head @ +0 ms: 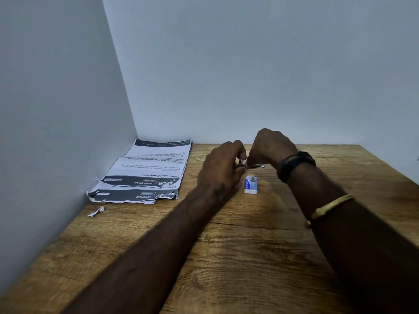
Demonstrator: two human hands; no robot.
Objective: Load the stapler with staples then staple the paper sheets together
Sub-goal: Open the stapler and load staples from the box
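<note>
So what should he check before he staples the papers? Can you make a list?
1. Stapler held firm: ok, the left hand and right hand both grip it.
2. Staples loaded: cannot tell, the hands hide the inside.
3. Stapler closed: cannot tell, only a small metal part shows.
4. Staple box close by: ok, it sits on the table just below the hands.
5. Papers within reach: ok, they lie to the left by the wall.
6. Papers lined up neatly: not ok, the sheets are offset with torn near edges, and a scrap lies loose.
</note>
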